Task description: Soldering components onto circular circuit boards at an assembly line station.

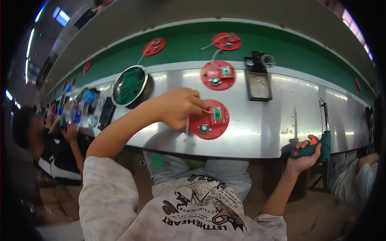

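A red disc (218,127) lies flat on the steel bench (257,134), a small green circuit board (217,114) on it. From nine o'clock the left hand (181,107) bends its fingers over the disc's edge; I can't tell whether they pinch the pale wire there. Toward four o'clock, the right hand (306,157) grips a green soldering gun (325,148), tip upward. Another red disc (211,73) sits at twelve, a steel bowl (147,82) of green pieces at ten.
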`<state>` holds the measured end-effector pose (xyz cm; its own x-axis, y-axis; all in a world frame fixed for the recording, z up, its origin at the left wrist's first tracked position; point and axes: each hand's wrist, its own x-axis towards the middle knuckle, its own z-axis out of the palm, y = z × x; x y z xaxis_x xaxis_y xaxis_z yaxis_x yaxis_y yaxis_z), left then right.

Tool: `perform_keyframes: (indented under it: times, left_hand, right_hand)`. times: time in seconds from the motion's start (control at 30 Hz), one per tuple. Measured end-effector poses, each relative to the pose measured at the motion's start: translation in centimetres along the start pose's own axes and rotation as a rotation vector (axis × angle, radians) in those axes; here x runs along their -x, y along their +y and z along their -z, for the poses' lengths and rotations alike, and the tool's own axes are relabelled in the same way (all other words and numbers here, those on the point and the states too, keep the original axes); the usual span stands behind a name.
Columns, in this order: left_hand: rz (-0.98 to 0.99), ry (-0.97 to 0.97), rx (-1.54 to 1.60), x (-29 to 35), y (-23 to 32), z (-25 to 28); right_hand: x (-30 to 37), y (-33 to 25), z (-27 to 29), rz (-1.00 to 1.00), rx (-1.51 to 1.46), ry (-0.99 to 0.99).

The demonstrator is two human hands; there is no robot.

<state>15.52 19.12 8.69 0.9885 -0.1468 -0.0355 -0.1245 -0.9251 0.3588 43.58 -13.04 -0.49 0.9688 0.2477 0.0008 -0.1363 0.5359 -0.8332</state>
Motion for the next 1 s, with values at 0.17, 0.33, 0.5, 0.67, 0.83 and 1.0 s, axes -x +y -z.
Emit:
perform_keyframes:
  times: [0.17,0.33,0.5,0.67,0.83,1.0]
  left_hand:
    - [-0.027,0.258,-0.215,5.1,-0.1,0.0]
    - [0.554,0.681,-0.401,12.6,-4.6,2.2]
    - [0.881,0.421,-0.455,18.9,-10.2,1.1]
    - [1.034,0.547,-0.167,20.2,-10.5,1.9]
    - [0.915,0.526,0.018,21.0,-11.4,0.4]
    - [0.931,0.49,-0.13,20.9,-11.4,0.4]
  right_hand:
    - [0.5,0.0,-1.0,0.041,0.033,-0.029]
    - [0.5,0.1,-0.6,0.057,0.103,-0.072]
    - [0.9,-0.3,-1.7,0.041,0.16,-0.063]
    - [1.2,-0.4,-1.6,0.065,0.132,-0.033]
    - [0.8,-0.5,-0.8,0.042,0.125,-0.097]
    - [0.7,-0.2,-0.7,0.076,0.125,-0.099]
